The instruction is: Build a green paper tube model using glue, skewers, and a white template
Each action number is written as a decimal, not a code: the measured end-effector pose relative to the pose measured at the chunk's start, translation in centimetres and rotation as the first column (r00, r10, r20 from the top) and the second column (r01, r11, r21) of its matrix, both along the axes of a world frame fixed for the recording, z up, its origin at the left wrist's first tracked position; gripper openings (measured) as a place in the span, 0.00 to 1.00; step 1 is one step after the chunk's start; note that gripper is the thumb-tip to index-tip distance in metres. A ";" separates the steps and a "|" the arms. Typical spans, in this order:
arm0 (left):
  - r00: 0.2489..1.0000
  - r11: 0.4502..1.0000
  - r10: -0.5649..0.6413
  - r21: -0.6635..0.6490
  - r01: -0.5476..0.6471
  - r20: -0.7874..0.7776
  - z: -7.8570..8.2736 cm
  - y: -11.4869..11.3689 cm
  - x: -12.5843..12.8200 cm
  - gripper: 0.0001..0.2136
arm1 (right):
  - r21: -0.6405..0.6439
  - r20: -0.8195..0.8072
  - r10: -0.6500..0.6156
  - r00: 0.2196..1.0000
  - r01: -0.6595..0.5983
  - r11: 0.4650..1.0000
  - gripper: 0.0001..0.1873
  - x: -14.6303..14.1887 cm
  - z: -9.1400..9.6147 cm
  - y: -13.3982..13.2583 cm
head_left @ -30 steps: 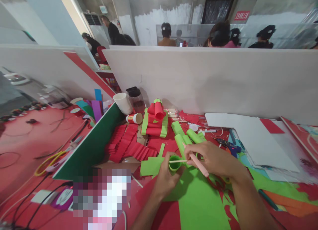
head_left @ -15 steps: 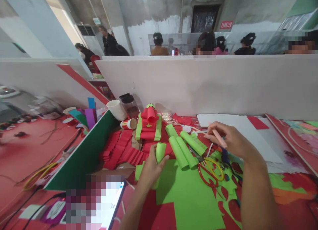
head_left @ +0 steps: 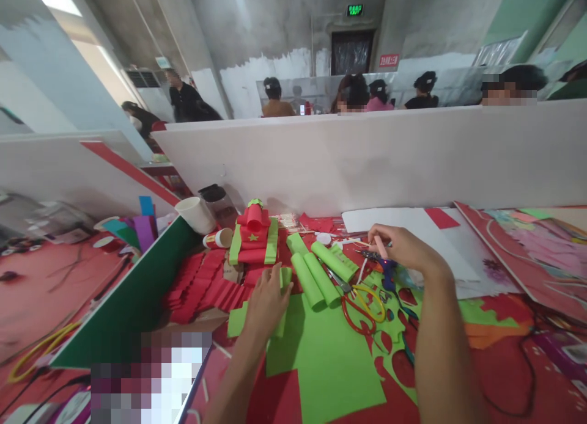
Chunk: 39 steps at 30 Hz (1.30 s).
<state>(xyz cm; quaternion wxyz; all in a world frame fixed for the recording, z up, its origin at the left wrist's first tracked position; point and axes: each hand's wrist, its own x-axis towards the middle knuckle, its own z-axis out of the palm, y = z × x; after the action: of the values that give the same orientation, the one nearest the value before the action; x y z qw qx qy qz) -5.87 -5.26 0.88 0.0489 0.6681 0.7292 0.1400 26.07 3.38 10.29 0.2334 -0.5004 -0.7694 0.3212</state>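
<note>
- Bkgd: big rm, rough concrete wall (head_left: 275, 39), people (head_left: 275, 109) beyond a long white partition (head_left: 284, 161), which prob. just splits the workspaces.
- Red desk (head_left: 504, 381): v. cluttered; stuff is spread round both hands, prob. for quick reach.
- Green sheet (head_left: 330, 375): flat, front & centre, prob. there b/c it's the nearest work area.
- R hand (head_left: 406, 250): out over the blue glue gun (head_left: 388, 276); fingers pinched shut on a pink stick (head_left: 380, 247), likely pen-style for fine control.
- L hand (head_left: 267, 308): low, at the sheet's far-left edge; fingers curled loosely, thumb side on a short green roll (head_left: 285, 278). Light grip prob. b/c paper crushes easily. Underside contact hidden, so can't tell if the roll rests on anything.
- Red/green paper model (head_left: 254, 241): upright behind L hand, star on front; prob. set back to keep it safe.
- Long green tubes (head_left: 307, 280): lying side by side, R of the roll.
- Scissors (head_left: 367, 308): red & yellow handles, blades in among the tubes.
- Short roll's look: bright lime, plain, curved side showing, approx. half hidden by L hand; ends unclear.
</note>
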 end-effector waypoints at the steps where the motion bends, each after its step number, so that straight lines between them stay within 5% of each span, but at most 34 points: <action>1: 1.000 1.000 -0.017 0.012 0.018 -0.013 0.3 0.0 0.1 0.19 | -0.014 -0.005 0.005 1.000 -0.005 1.000 0.04 0.2 -0.1 0.1; 7: 0.964 0.963 -0.263 0.078 0.260 0.031 1.7 1.8 1.9 0.13 | -0.074 -0.058 0.064 0.996 -0.068 0.995 0.11 1.1 -0.7 0.7; 15: 0.781 0.785 -0.618 -0.017 0.619 -0.093 3.1 9.2 7.7 0.18 | -0.064 -0.110 -0.024 0.994 0.017 0.998 0.13 3.8 -1.7 1.4; 19: 0.724 0.720 -0.675 -0.344 0.603 -0.144 3.1 13.1 10.7 0.11 | -0.012 -0.208 -0.075 0.975 0.074 0.997 0.11 5.5 -1.7 1.4; 22: 0.718 0.700 -0.676 -0.446 0.558 -0.165 2.6 14.8 12.2 0.07 | 0.054 -0.324 -0.066 0.944 0.088 0.995 0.08 6.1 -1.6 1.2; 30: 0.736 0.778 -0.623 -0.305 0.550 -0.263 1.3 14.8 14.1 0.18 | 0.049 -0.414 -0.065 0.908 0.093 0.994 0.08 5.8 -1.3 0.9; 39: 0.764 0.772 -0.632 -0.196 0.605 -0.133 -0.6 16.0 12.7 0.23 | 0.089 -0.340 -0.151 0.928 0.192 0.977 0.19 5.8 -1.2 0.9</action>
<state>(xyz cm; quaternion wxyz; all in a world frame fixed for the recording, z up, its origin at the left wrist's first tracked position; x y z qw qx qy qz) 6.84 10.78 0.26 0.0695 0.8762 0.4769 -0.0010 31.89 4.25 9.11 0.4163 -0.4898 -0.6904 0.3319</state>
